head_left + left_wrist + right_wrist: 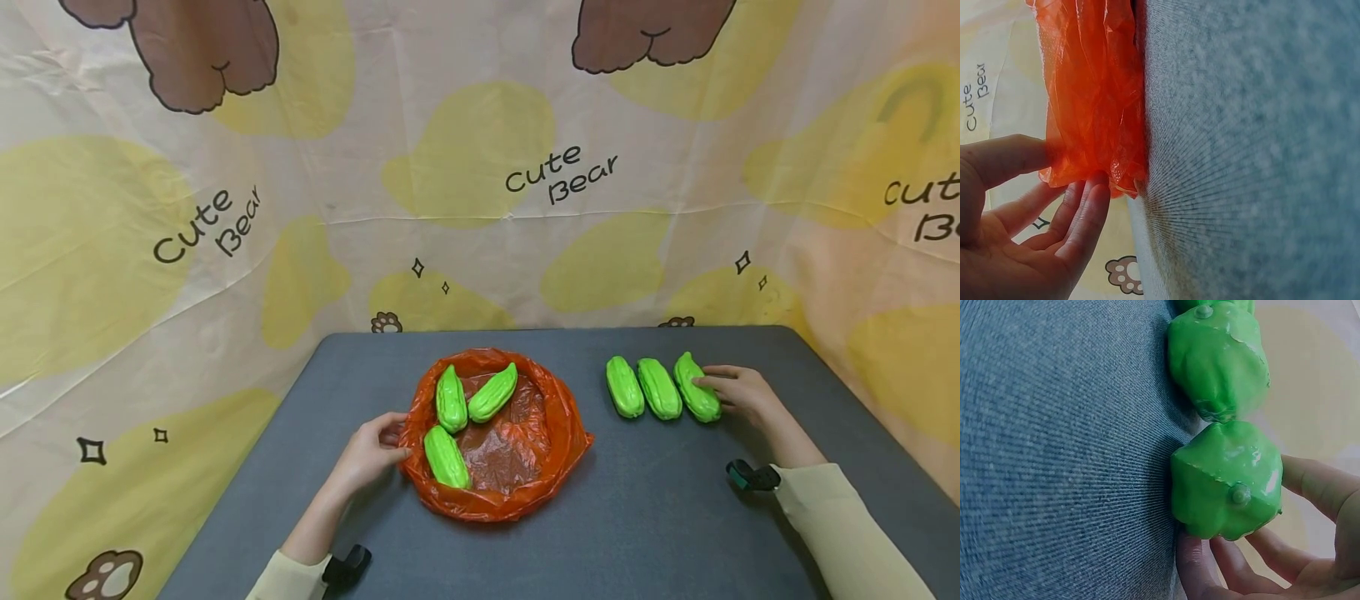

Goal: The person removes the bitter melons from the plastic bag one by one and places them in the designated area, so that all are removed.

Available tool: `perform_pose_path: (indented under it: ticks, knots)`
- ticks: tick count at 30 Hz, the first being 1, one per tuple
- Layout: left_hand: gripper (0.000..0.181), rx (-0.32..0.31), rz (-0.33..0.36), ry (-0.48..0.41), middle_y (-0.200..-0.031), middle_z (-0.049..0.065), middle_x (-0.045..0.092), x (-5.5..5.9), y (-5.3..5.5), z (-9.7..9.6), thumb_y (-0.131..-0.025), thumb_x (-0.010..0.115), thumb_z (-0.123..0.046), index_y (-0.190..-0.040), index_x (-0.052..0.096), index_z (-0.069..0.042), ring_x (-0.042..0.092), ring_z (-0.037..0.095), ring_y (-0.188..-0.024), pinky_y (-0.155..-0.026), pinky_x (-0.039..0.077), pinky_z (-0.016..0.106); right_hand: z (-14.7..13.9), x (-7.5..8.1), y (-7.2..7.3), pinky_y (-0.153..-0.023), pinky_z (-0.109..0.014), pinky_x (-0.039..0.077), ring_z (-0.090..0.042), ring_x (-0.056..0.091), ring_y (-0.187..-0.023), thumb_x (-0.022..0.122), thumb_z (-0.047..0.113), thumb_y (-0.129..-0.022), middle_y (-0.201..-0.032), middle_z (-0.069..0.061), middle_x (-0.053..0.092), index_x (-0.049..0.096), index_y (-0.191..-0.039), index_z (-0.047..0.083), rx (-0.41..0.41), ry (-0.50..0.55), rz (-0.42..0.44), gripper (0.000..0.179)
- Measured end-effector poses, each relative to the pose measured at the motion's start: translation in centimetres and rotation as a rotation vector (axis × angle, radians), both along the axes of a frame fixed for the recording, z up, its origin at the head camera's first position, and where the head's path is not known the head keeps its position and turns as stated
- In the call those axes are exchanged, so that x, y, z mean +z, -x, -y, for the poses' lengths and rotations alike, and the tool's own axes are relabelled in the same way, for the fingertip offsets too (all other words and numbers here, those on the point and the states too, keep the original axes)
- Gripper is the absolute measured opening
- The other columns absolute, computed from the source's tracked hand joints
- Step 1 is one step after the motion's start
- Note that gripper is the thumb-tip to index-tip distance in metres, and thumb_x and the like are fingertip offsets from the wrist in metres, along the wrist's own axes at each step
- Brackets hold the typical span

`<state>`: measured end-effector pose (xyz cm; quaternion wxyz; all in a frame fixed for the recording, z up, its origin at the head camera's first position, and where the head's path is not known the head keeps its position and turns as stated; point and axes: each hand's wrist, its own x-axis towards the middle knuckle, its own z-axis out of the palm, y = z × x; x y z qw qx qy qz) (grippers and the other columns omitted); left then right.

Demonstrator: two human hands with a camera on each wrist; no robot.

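A red plastic bag [572, 454] lies on the table with its mouth rolled wide, and three green ribbed toy gourds [493, 393] rest inside. On its left side, my left hand [369, 454] holds the bag's edge; the left wrist view shows thumb and fingertips [1094, 187] against the thin plastic. To the right stands a row of three more such gourds. My right hand [738, 393] grips the rightmost gourd [696, 390], thumb on one side and fingers curled under the other in the right wrist view. That gourd still lies beside its neighbour [660, 389].
The leftmost gourd [625, 387] of the row stands a hand's width from the bag. Everything sits on a grey table [630, 517]. A printed cloth [465, 158] hangs behind and along both sides. Each wrist wears a black band [752, 476].
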<state>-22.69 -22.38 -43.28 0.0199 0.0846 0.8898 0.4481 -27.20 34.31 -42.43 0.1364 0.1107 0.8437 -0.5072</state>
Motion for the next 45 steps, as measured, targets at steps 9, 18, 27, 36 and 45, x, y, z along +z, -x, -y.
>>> perform_pose_path:
  ticks: [9,18,27,36,45]
  knots:
    - [0.049,0.002,0.001,0.0,-0.104,0.013,0.065,0.1,-0.2,0.0,-0.077,0.074,-0.005,-0.124,0.059,-0.003,0.064,0.024,-0.091,-0.073,0.052,0.033,0.1,0.0,0.0,-0.105,-0.054,0.034,-0.052,0.022,-0.135,0.056,0.042,-0.092,-0.15,-0.036,0.012,0.021,-0.147,-0.007,0.001,-0.003,0.002,0.082]
    - [0.049,0.017,-0.003,0.02,-0.102,0.012,0.065,-0.2,-0.1,0.1,-0.076,0.074,-0.004,-0.123,0.06,-0.003,0.064,0.023,-0.09,-0.074,0.052,0.034,0.2,0.1,-0.1,-0.104,-0.054,0.035,-0.052,0.022,-0.135,0.054,0.04,-0.094,-0.149,-0.037,0.013,0.02,-0.147,-0.008,0.008,-0.013,0.002,0.079]
    - [0.049,0.017,-0.002,0.012,-0.103,0.013,0.066,-0.1,-0.1,0.1,-0.076,0.075,-0.005,-0.123,0.06,-0.003,0.064,0.023,-0.09,-0.073,0.052,0.032,0.2,0.2,-0.2,-0.104,-0.053,0.035,-0.051,0.023,-0.135,0.053,0.043,-0.094,-0.149,-0.037,0.013,0.019,-0.147,-0.008,0.028,-0.013,-0.003,0.081]
    - [0.05,0.021,0.001,0.01,-0.104,0.013,0.066,0.0,-0.1,0.1,-0.076,0.074,-0.004,-0.124,0.059,-0.003,0.064,0.023,-0.09,-0.072,0.052,0.031,-0.1,0.9,-1.3,-0.095,-0.046,0.046,-0.048,0.037,-0.13,0.052,0.048,-0.093,-0.145,-0.036,0.026,0.022,-0.145,-0.01,0.014,-0.074,-0.07,0.084]
    - [0.049,0.041,0.012,0.009,-0.104,0.011,0.065,0.0,-0.2,0.0,-0.076,0.073,-0.003,-0.123,0.061,-0.006,0.064,0.021,-0.09,-0.072,0.053,0.033,0.6,2.0,-3.4,-0.083,-0.051,0.047,-0.05,0.044,-0.118,0.046,0.056,-0.092,-0.141,-0.036,0.034,0.03,-0.144,-0.005,0.015,-0.287,-0.213,0.082]
